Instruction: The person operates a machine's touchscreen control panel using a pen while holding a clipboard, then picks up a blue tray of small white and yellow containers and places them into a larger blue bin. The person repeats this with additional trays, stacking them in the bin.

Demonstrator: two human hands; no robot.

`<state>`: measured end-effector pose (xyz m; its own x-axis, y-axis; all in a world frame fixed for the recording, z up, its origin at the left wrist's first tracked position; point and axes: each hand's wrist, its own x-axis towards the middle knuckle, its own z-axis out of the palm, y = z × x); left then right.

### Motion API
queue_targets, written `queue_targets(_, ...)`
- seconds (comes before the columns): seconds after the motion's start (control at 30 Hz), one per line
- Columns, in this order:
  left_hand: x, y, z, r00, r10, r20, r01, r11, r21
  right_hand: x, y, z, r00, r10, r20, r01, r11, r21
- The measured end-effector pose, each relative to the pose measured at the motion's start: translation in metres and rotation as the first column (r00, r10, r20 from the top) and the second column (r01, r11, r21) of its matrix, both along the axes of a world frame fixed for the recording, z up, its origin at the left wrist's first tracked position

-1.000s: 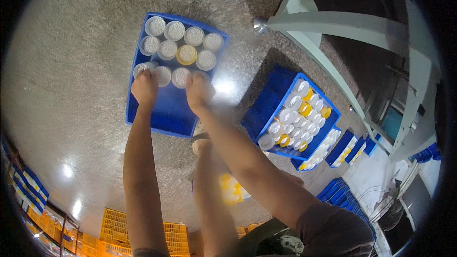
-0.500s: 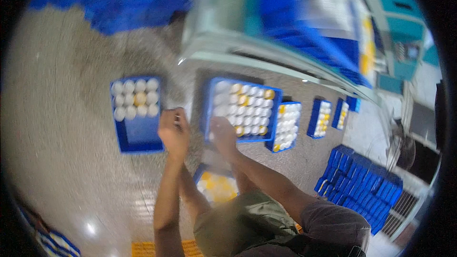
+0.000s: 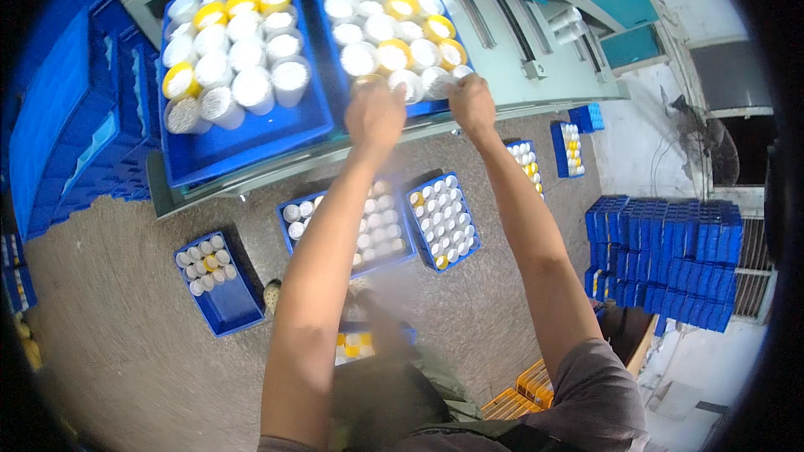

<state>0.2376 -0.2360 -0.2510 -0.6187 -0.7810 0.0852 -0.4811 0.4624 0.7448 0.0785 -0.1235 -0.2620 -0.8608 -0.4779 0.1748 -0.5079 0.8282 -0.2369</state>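
I have one head-worn fisheye, looking steeply down past outstretched forearms; raised blue trays (image 3: pixel 243 138) sit near, floor crates (image 3: pixel 219 301) far below.

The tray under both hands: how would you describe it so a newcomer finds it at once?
Start at the grey-green machine bench across the top. Two blue trays of white and yellow spools sit on it side by side. It is the right tray, packed full, with the left hand and right hand at its near edge; the left tray has bare floor in front.

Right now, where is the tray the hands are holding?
In the head view, the tray sits top centre on the machine ledge, right of another tray.
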Motion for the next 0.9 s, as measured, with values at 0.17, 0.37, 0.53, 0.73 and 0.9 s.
queue_targets(0.17,-0.039,0.001,-0.012,0.969,0.145,0.2,-0.133,0.988,-0.075,-0.041,-0.002,-0.022,0.99,0.138,-0.009,-0.134,0.973,0.19)
queue_targets(0.37,-0.011,0.004,0.021,0.985,0.175,-0.013,-0.175,0.984,-0.04,-0.04,0.009,0.034,0.926,0.362,-0.105,-0.347,0.928,0.132)
queue_targets(0.53,0.11,0.028,0.068,0.941,0.107,-0.321,-0.133,0.989,-0.058,0.066,0.051,0.118,0.853,0.467,-0.235,-0.472,0.881,0.039)
queue_targets(0.73,0.33,0.06,-0.013,0.935,0.312,-0.169,-0.304,0.95,0.072,0.251,0.059,0.039,0.814,0.573,0.093,-0.579,0.813,0.063)
queue_targets(0.9,0.524,0.064,-0.204,0.739,0.513,0.436,-0.593,0.802,0.063,0.435,0.026,-0.174,0.751,0.418,0.512,-0.542,0.833,0.115)
